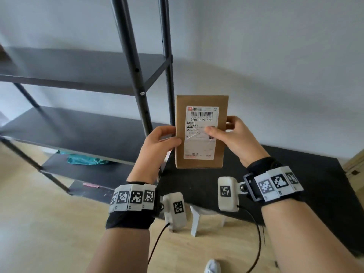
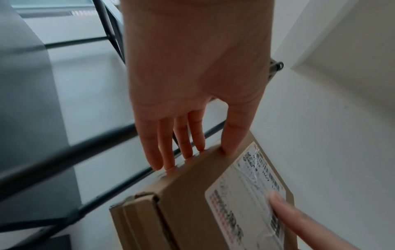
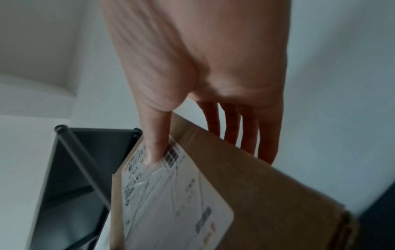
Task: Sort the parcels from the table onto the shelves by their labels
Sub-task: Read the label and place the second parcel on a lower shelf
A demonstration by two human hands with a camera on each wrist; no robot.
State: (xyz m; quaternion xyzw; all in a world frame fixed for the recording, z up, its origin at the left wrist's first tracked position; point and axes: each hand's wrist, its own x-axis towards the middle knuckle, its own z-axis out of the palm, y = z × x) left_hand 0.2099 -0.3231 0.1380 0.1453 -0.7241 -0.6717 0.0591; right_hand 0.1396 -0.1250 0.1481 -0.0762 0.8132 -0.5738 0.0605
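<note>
A flat brown cardboard parcel (image 1: 201, 133) is held upright in front of me, its white shipping label (image 1: 201, 133) facing me, with "900X H69 183" under a barcode. My left hand (image 1: 157, 144) holds its left edge, thumb on the front and fingers behind. My right hand (image 1: 234, 134) pinches the right edge, thumb pressed on the label, fingers behind. In the left wrist view the parcel (image 2: 192, 203) sits below my left hand (image 2: 192, 143). The right wrist view has the thumb of my right hand (image 3: 156, 143) on the parcel (image 3: 245, 186).
A dark metal shelf unit (image 1: 78, 123) with several tiers stands at the left, its upright posts (image 1: 136, 71) close to the parcel. A teal bag (image 1: 84, 159) and a pink item (image 1: 91, 185) lie on lower tiers. A black table (image 1: 295, 184) is at the right.
</note>
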